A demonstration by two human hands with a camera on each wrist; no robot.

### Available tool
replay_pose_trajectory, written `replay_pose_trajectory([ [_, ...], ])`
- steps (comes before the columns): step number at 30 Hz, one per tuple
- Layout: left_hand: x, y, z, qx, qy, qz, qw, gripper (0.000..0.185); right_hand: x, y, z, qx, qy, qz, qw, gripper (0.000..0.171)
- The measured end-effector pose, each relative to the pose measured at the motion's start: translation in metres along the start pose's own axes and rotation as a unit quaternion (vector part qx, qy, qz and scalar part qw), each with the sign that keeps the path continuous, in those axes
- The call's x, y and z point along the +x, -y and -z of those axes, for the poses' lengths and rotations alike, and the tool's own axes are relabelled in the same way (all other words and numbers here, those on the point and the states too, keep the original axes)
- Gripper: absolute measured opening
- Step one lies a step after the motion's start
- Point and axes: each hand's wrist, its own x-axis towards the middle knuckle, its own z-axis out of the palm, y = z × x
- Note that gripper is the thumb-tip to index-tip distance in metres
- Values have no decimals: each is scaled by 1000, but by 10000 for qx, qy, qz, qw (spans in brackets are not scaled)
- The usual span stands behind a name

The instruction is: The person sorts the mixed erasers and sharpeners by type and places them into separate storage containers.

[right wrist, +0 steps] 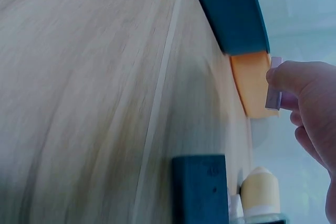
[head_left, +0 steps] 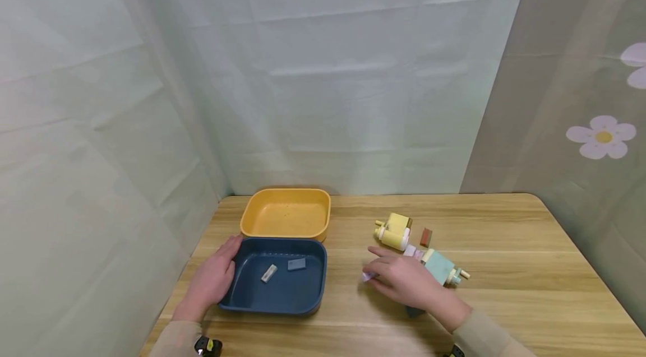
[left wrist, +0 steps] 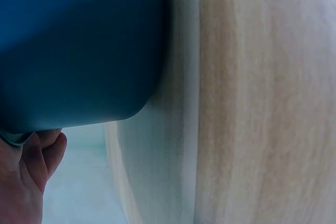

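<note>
My left hand (head_left: 212,277) rests along the left rim of a dark blue bin (head_left: 275,305), fingers pointing away from me; the left wrist view shows its fingers (left wrist: 53,150) by the bin's outer wall. Inside the bin lie a small whitish block (head_left: 269,273) and a small blue-grey block (head_left: 296,264). Between thumb and fingertips, my right hand (head_left: 404,281) pinches a small lilac block (right wrist: 273,85), held above the table right of the bin. Under and beside this hand are a dark blue block (right wrist: 199,187), partly hidden, and a light teal piece with pegs (head_left: 440,267).
Behind the blue bin stands a yellow-orange bin (head_left: 285,222). Yellow toy pieces (head_left: 396,229) with a peg and a small red-brown block (head_left: 426,237) lie at the back right of the wooden table (head_left: 525,290). Pale curtains (head_left: 348,77) hang around the table.
</note>
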Motion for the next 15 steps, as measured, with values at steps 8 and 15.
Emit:
replay_pose_trajectory([
  [8, 0, -1, 1, -4, 5, 5, 10000, 56, 11, 3, -9, 190, -80, 19, 9998, 22],
  [15, 0, 1, -2, -45, 11, -26, 10000, 57, 24, 10, -14, 206, -133, -93, 9997, 22],
])
